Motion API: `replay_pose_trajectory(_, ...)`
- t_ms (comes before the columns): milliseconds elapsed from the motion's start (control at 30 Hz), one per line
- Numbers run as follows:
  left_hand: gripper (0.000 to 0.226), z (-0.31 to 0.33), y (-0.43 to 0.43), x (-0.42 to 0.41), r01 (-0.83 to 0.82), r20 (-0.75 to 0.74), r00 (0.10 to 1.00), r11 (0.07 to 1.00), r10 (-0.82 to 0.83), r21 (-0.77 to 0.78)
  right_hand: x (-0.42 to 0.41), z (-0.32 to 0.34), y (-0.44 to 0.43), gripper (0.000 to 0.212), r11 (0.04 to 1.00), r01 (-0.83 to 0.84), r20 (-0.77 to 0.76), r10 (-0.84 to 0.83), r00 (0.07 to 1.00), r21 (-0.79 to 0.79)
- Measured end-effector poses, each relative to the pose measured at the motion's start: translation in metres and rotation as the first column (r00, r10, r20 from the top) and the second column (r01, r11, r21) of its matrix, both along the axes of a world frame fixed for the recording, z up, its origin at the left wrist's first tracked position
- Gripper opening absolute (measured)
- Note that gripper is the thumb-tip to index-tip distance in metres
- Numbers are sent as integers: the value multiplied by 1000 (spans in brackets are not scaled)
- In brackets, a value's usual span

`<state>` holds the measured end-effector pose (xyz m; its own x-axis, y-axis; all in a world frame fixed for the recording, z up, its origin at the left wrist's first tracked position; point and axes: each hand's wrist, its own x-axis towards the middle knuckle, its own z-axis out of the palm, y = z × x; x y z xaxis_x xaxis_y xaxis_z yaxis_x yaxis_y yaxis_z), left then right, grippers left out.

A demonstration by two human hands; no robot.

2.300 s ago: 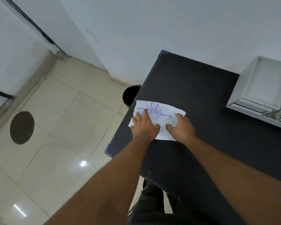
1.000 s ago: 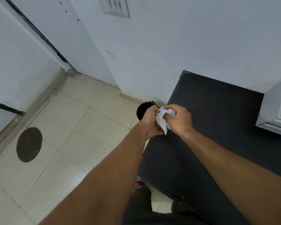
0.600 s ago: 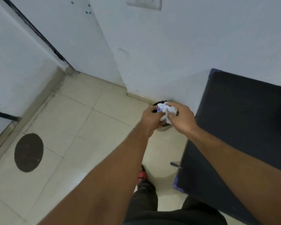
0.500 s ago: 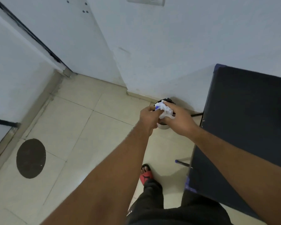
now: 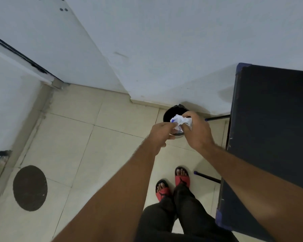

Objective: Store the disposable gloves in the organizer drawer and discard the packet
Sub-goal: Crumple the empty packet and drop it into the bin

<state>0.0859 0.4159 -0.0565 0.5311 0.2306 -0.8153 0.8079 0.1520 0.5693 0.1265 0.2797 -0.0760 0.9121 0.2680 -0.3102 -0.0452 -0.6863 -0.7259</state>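
Observation:
The white glove packet, printed in blue, is crumpled into a ball. My right hand is closed around it and holds it above a small black bin that stands on the floor by the wall. My left hand is just to the left, its fingertips at the packet's edge; I cannot tell whether it still grips it. The organizer drawer and the gloves are out of view.
A black table fills the right side, with its thin legs over the tiled floor. My feet in red sandals stand beside it. A dark round floor cover lies at the lower left. White walls rise behind the bin.
The packet went from lying flat on the table to crumpled in both hands. I turned left and carried it off the table to above the bin; the left hand has eased away.

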Motion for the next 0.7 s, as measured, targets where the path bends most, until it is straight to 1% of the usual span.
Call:
replay_pose_trajectory(100,11,-20,5,16,0,-5,1000,1000,0,10,20,-23,5,26,990,129,-87,-135,987,-64)
replay_pose_trajectory(167,11,-42,8,28,-21,1,1000,999,21,33,33,-48,12,20,979,157,-131,-174,976,-126)
replay_pose_trajectory(233,14,-60,13,35,-17,15,1000,997,16,75,43,-67,16,20,973,171,-156,-195,968,-152)
replay_pose_trajectory(300,21,-84,18,46,-4,19,1000,994,2,105,55,-91,21,23,962,185,-140,-216,966,-202)
replay_pose_trajectory(367,30,-117,26,62,30,7,999,988,-31,154,68,-122,27,26,944,205,-90,-235,968,-257)
replay_pose_trajectory(433,35,-139,33,74,64,-3,998,980,-64,190,75,-143,32,24,939,215,-84,-245,966,-267)
replay_pose_trajectory(500,34,-169,38,89,98,-4,995,973,-100,210,86,-173,37,22,928,233,-100,-272,957,-292)
replay_pose_trajectory(700,29,-259,45,102,196,-24,980,949,-196,246,102,-261,48,18,921,200,-158,-264,952,-334)
